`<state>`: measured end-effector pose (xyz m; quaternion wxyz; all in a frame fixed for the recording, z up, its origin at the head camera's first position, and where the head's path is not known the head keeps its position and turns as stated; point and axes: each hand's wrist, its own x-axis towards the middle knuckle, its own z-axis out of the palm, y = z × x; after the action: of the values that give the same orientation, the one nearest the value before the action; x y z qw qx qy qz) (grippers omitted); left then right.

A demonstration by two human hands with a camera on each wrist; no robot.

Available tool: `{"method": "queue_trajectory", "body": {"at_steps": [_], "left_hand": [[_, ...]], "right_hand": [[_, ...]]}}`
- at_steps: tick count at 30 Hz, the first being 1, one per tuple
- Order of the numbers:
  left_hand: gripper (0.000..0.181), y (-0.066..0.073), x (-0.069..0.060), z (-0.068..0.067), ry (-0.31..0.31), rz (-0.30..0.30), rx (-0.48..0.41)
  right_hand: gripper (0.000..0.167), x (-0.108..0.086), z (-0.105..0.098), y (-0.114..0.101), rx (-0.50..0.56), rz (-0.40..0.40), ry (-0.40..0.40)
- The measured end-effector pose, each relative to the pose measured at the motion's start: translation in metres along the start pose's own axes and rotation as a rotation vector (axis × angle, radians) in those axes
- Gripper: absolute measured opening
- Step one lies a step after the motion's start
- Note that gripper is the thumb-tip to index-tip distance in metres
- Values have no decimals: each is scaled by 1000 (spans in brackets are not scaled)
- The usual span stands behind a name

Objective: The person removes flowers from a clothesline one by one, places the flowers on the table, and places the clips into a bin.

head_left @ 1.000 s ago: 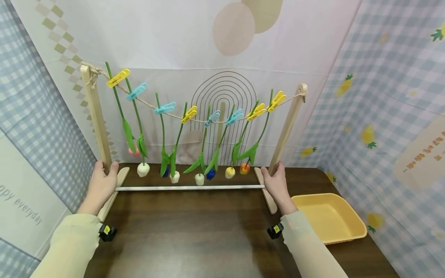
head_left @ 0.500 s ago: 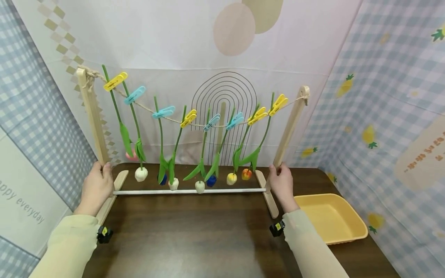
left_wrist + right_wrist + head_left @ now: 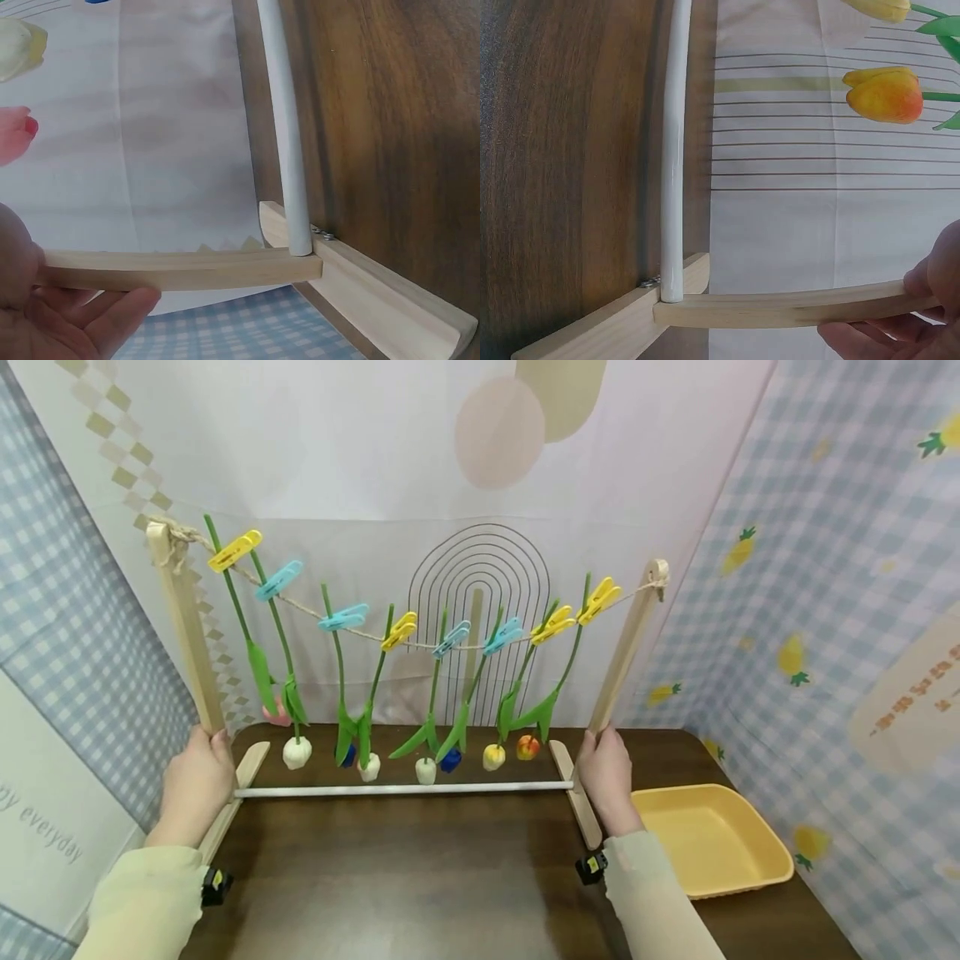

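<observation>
On table (image 3: 420,877), yellow tub (image 3: 708,843), left hand (image 3: 193,783) gripping left post (image 3: 187,631), right hand (image 3: 606,774) gripping right post (image 3: 626,652)

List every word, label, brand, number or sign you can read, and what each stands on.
"everyday": white cloth panel, left; the word before it is cut off.
Orange lettering, beige rounded patch, right: too blurred.
Yellow labels on black wrist cameras: too small.
Leftmost yellow plastic clothespin: marks too small.

Plenty of room across the near surface (image 3: 405,877), but here's the white rod (image 3: 405,790) and the hanging flowers (image 3: 426,771) blocking the way behind.
</observation>
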<state>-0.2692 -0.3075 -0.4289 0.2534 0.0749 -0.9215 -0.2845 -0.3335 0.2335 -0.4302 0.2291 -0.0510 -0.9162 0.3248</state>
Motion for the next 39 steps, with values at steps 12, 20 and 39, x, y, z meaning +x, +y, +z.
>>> {"method": "queue_trajectory", "body": {"at_steps": [12,20,39], "left_hand": [[32,-1,-3,4,26,-3,10],[33,-1,4,4,30,12,12],[30,-9,5,12,86,42,26]], "right_hand": [[24,-4,2,2,1,-10,29],[25,0,0,1,7,-26,46],[27,4,5,1,-15,-51,28]]}}
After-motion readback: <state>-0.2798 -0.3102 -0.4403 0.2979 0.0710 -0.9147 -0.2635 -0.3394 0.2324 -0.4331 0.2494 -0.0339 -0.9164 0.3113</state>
